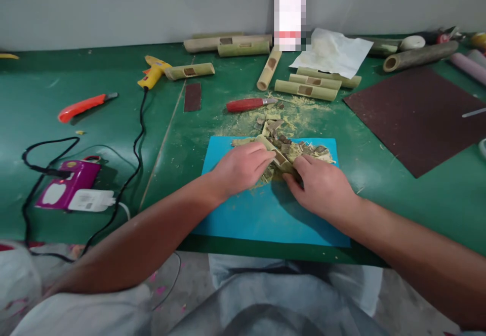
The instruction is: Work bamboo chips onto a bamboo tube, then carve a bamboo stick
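Both hands grip one short bamboo tube (281, 159) with a rectangular slot cut in its side. It lies at a slant above a blue sheet (243, 219). My left hand (245, 166) closes around the far left end, fingers by the slot. At the near right end, my right hand (321, 181) is closed on the tube, thumb below it. Bamboo chips (284, 143) and pale shavings lie heaped just behind and under the tube. Beyond the heap rests a red-handled knife (246, 105).
Slotted bamboo tubes (306, 90) lie along the back near a white paper (332, 52). On the left are a yellow glue gun (154, 73), an orange cutter (85, 107) and a purple power strip (70, 184) with black cords. A dark brown sheet (413, 118) covers the right side.
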A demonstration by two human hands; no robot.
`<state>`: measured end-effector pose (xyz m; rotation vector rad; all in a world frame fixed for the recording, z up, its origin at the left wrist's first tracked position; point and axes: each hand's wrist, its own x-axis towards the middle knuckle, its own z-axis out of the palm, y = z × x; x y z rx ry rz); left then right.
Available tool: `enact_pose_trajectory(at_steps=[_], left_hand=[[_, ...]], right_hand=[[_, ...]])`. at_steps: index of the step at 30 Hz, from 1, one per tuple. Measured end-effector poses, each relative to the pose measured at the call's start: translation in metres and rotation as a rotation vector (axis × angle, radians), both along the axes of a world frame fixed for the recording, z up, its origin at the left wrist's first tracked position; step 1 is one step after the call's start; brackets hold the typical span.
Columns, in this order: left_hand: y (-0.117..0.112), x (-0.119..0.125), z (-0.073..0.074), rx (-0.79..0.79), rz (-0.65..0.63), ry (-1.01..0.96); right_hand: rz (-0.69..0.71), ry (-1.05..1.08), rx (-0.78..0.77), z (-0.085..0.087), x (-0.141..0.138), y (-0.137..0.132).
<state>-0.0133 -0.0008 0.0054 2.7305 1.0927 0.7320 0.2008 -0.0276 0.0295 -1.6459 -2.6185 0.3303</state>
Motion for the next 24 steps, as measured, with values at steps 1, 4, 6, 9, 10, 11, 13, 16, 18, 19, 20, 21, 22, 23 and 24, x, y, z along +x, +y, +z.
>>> enact_pose_trajectory(at_steps=[1, 4, 6, 9, 10, 11, 13, 16, 18, 19, 20, 21, 22, 23, 24], left_hand=[[0.0010, 0.0008, -0.0004, 0.001, -0.007, 0.004], [0.0009, 0.0012, -0.0002, 0.000, 0.000, 0.047], [-0.0011, 0.0002, 0.0009, 0.002, 0.019, 0.063], [-0.0026, -0.0001, 0.0019, 0.002, 0.030, 0.053], [-0.0025, 0.0004, 0.0021, 0.000, 0.025, 0.050], [-0.0024, 0.0010, 0.0021, -0.001, 0.019, 0.052], [-0.0029, 0.0017, 0.0023, 0.006, 0.010, 0.062], [-0.0052, 0.0007, 0.0027, 0.008, 0.038, 0.065], [-0.0055, 0.0000, 0.0024, 0.004, 0.051, 0.048], [-0.0050, 0.0000, 0.0020, 0.004, 0.048, 0.037], [-0.0041, 0.0003, 0.0016, 0.005, 0.036, 0.028], [-0.0030, 0.0006, 0.0011, 0.009, 0.019, 0.018], [-0.0023, 0.0008, 0.0008, 0.011, 0.006, 0.009], [-0.0020, 0.0007, 0.0006, 0.013, 0.000, 0.003], [-0.0023, 0.0004, 0.0006, 0.014, 0.003, 0.001]], right_hand=[[-0.005, -0.005, -0.003, 0.0002, 0.0000, -0.0001], [-0.012, -0.006, -0.013, 0.0008, 0.0000, -0.0004], [0.001, 0.001, -0.012, 0.0008, -0.0003, -0.0005], [0.012, -0.001, -0.008, 0.0001, -0.0010, -0.0004], [0.008, -0.005, -0.009, -0.0002, -0.0012, -0.0004], [0.001, -0.009, -0.011, -0.0004, -0.0014, -0.0003], [-0.011, -0.010, -0.017, -0.0006, -0.0014, -0.0003], [0.000, -0.003, -0.021, -0.0004, -0.0004, -0.0004], [0.011, -0.004, -0.019, -0.0005, 0.0004, -0.0005], [0.013, -0.004, -0.014, -0.0006, 0.0008, -0.0006], [0.013, -0.004, -0.009, -0.0009, 0.0011, -0.0007], [0.010, -0.003, -0.005, -0.0013, 0.0012, -0.0007], [0.006, 0.000, -0.001, -0.0016, 0.0011, -0.0007], [0.002, 0.004, 0.001, -0.0020, 0.0010, -0.0007], [0.000, 0.008, 0.001, -0.0023, 0.0007, -0.0006]])
